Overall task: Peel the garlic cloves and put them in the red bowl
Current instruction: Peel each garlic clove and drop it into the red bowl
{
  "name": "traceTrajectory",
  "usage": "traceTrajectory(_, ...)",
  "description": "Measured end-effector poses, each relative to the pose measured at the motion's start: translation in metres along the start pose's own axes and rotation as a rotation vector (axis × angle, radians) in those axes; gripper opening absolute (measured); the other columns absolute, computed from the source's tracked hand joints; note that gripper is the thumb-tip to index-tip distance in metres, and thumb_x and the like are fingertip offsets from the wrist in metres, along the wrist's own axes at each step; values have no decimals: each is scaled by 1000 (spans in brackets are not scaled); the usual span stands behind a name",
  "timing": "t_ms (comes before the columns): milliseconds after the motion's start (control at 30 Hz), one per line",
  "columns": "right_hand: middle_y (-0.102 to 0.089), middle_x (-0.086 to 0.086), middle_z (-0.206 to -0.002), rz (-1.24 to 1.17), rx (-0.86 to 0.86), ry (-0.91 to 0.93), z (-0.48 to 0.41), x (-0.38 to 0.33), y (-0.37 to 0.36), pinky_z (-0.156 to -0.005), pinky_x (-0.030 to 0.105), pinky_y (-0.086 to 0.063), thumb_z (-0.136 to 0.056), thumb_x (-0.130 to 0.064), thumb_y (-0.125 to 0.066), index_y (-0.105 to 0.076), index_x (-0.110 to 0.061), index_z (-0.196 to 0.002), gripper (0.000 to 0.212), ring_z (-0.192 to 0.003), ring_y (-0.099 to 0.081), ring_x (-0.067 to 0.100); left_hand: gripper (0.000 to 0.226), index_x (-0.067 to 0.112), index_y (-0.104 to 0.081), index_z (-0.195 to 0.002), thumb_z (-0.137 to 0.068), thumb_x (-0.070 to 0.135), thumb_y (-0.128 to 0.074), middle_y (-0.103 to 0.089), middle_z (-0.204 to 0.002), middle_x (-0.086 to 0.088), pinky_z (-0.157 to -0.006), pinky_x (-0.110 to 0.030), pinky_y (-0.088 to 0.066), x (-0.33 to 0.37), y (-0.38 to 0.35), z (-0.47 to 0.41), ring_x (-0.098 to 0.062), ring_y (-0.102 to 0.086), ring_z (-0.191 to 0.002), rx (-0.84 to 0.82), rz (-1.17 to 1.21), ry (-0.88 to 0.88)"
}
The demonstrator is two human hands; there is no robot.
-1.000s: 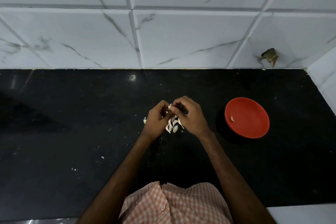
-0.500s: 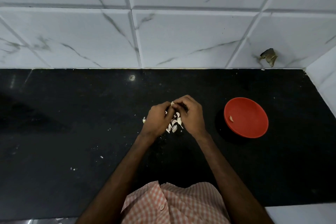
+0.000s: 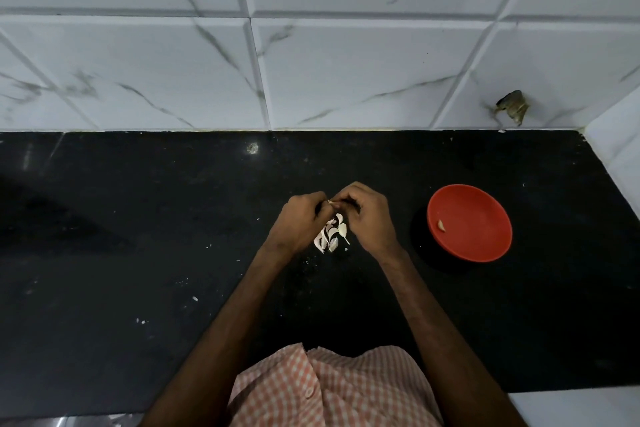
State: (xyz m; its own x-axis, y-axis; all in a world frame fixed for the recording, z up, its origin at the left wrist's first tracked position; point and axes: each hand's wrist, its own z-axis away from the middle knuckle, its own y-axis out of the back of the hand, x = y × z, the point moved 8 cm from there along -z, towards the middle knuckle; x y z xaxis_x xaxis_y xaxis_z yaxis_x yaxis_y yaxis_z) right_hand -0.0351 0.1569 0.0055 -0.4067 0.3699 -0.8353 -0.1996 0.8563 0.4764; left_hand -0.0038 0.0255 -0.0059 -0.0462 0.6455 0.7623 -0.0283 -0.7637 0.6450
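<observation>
Left hand (image 3: 300, 218) and right hand (image 3: 367, 218) meet, fingers pinching 1 garlic clove (image 3: 330, 202).

Black table (image 3: 138, 218); behind the table, white grey-veined wall tiles (image 3: 346, 73), a dark chipped patch (image 3: 512, 107) just above its right end.

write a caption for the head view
Left hand and right hand pinch a garlic clove above the pile; a single clove in the red bowl

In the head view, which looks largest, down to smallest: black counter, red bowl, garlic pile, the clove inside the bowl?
1. black counter
2. red bowl
3. garlic pile, partly covered yet clearly smaller than the bowl
4. clove in the bowl
</observation>
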Motion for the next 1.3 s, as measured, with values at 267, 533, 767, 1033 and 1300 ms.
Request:
traceTrajectory(267,-64,6,-85,4,95,41,1,0,2,-73,18,-51,-85,12,-66,-69,1,-87,12,-79,-62,10,30,9,-48,-71,-99,16,-55,-43,-59,4,-53,-31,-33,6,-5,-3,-7,-35,-52,35,102,-12)
traceTrajectory(533,-65,8,-98,-309,210,-77,4,10,6,-79,28,-56,-86,1,-74,-74,-6,-97,12,-88,-67,14,42,29,-45,-60,-94,15,-66,-42,-51,15,-52,-20,-29,7,5,-6,-3,-35,-50,129,305,-7)
traceTrajectory(767,-72,12,-99,-450,213,-151,4,15,-5,-82,28,-56,-89,4,-69,-75,-3,-99,13,-94,-72,25,37,32,-51,-63,-93,15,-66,-47,-52,15,-51,-20,-32,2,9,-5,-2,-39,-50,194,283,7)
traceTrajectory(1033,-76,2,-93,-593,175,-308,4,13,-14,-80,28,-59,-92,4,-67,-74,-11,-97,17,-91,-74,17,30,26,-55,-67,-95,18,-65,-53,-60,6,-54,-30,-40,0,12,-2,-7,-47,-55,203,294,1)
traceTrajectory(1300,-75,6,-96,-800,187,-420,10,16,-18,-82,30,-61,-94,10,-61,-71,-2,-100,17,-94,-74,20,26,-5,-56,-70,-93,6,-61,-49,-60,-7,-51,-19,-31,-17,9,4,-5,-38,-55,259,470,113)
